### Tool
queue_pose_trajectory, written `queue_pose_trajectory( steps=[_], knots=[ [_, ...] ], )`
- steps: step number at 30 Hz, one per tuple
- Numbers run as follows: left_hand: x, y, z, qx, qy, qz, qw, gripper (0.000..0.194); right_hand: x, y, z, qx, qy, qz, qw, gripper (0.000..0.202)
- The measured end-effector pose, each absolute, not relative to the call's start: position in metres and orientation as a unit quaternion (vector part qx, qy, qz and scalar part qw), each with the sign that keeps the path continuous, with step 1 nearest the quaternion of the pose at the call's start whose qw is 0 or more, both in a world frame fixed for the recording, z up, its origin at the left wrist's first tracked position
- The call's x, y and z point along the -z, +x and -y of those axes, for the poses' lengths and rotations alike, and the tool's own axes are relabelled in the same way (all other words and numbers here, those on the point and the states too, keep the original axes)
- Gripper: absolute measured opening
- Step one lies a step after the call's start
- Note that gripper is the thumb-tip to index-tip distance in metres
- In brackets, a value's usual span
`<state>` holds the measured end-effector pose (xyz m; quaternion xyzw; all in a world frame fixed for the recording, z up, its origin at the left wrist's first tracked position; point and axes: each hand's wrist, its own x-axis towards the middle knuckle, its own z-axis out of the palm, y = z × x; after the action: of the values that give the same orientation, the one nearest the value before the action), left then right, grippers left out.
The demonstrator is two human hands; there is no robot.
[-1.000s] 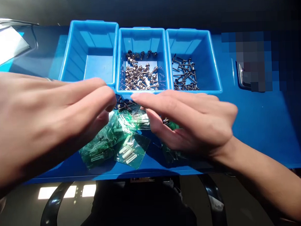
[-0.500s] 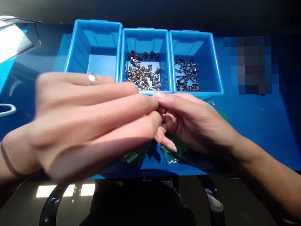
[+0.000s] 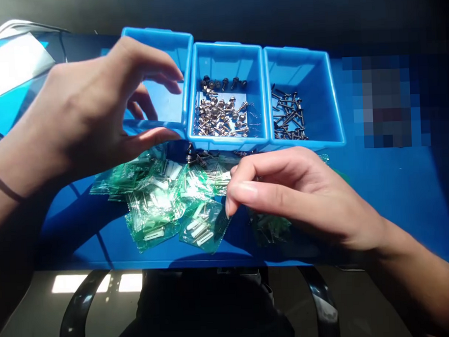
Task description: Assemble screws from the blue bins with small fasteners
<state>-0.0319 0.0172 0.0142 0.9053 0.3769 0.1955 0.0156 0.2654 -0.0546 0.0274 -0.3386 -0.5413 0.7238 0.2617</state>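
1. Step looked like sorting hardware off the table [image 3: 387, 192] into bins; best done w/ one small pinch at a time, lifted clear over the rim before letting go.
2. Left hand [image 3: 86, 109] hovered over the empty left bin [image 3: 161, 43], fingers spread and loosely curled, nothing seen in them.
3. Right hand [image 3: 302, 190] lay low over the green packets [image 3: 163, 205], thumb and forefinger pinched nearly shut (couldn't tell if anything was between them).
4. Packets lay heaped on the table just in front of the bins; a few loose screws [image 3: 196, 157] sat by the middle bin's front wall.
5. Middle bin [image 3: 225, 48] held hex-head screws, right bin [image 3: 301, 55] thin dark screws.
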Motion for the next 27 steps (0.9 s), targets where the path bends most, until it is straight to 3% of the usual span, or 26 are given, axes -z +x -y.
queue_pose_trajectory(
  steps=[4,11,16,23,27],
  knots=[
    [-0.018,-0.03,-0.02,-0.141,0.895,-0.421,-0.04,0.058,-0.028,0.265,0.057,-0.696,-0.359,0.573,0.242,0.023],
    [-0.022,-0.021,-0.021,-0.171,0.944,-0.268,-0.085,0.016,-0.026,0.266,0.059,-0.644,-0.383,0.6,0.282,0.021],
    [-0.011,-0.017,-0.022,-0.142,0.958,-0.229,-0.099,0.021,-0.023,0.269,0.061,-0.583,-0.401,0.609,0.357,0.019],
    [-0.008,-0.014,-0.018,-0.138,0.964,-0.222,-0.051,0.027,-0.02,0.268,0.063,-0.54,-0.417,0.63,0.372,0.021],
    [-0.015,-0.016,-0.018,-0.163,0.962,-0.217,-0.012,0.018,-0.018,0.268,0.069,-0.347,-0.46,0.724,0.38,0.02]
  ],
)
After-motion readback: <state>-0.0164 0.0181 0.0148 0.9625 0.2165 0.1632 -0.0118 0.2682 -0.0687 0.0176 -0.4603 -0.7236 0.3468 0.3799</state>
